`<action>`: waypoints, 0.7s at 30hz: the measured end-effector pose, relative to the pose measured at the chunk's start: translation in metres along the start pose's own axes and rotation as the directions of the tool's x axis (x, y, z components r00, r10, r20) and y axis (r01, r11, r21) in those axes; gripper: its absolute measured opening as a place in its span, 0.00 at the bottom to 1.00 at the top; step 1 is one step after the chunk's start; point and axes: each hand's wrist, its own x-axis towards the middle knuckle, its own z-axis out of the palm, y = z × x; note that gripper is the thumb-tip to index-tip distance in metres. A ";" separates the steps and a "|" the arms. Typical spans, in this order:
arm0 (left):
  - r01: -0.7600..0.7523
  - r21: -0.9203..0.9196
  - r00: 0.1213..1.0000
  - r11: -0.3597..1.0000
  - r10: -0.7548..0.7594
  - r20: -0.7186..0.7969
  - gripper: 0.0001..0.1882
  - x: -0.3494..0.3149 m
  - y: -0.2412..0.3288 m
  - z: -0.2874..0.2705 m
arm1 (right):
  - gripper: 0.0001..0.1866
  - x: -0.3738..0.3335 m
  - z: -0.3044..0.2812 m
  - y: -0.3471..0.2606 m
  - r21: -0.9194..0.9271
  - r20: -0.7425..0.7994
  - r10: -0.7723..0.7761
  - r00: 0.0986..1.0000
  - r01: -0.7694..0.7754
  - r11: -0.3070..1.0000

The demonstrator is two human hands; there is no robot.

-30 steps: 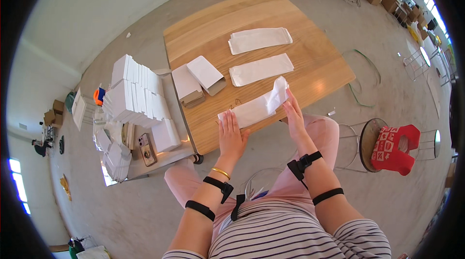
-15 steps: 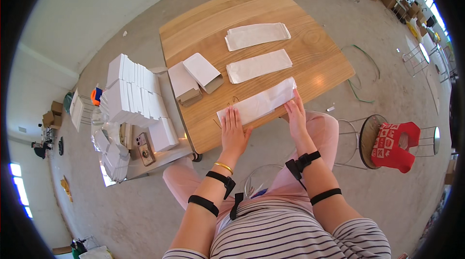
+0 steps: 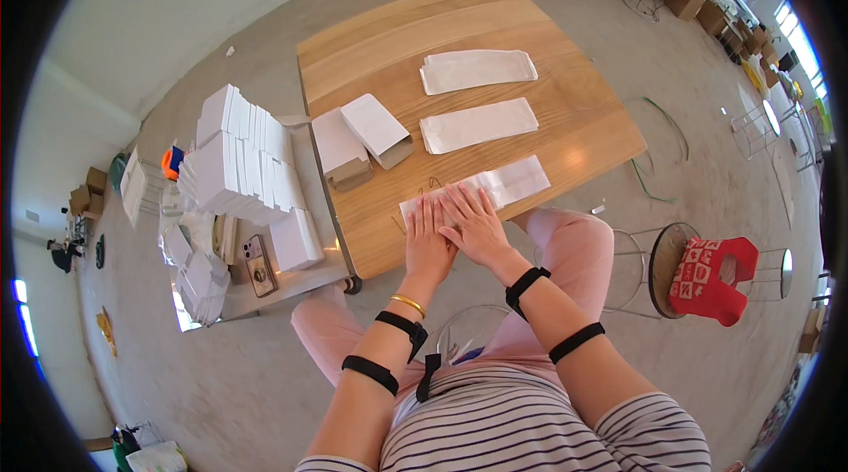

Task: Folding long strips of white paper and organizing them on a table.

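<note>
Right hand [image 3: 478, 229] moved left, atop paper [image 3: 523, 180]; white boxes [image 3: 374, 126]

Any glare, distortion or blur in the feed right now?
Head view: bright glare on the wooden table near its right corner; left window and right window washed out; table edges bowed by the fisheye; left hand and right hand without obvious blur.

Striped top [image 3: 521, 426] and pale pink trousers [image 3: 579, 262]
The top is white with thin dark stripes, its sleeves [image 3: 655, 430] short; the trousers show beyond its hem, where a black strap end [image 3: 429, 379] lies. Nearest the top, plain black bands ring the left forearm [image 3: 371, 375] and right forearm [image 3: 576, 342]; farther from it, black bands with dark fittings [image 3: 417, 339]; farther still, a gold bangle [image 3: 408, 304] on the left wrist
</note>
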 end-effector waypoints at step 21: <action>-0.055 -0.435 0.970 0.899 -0.056 -0.237 0.46 -0.020 -0.013 -0.030 | 0.34 0.000 -0.025 0.006 0.089 -0.038 0.050 0.998 -0.046 0.995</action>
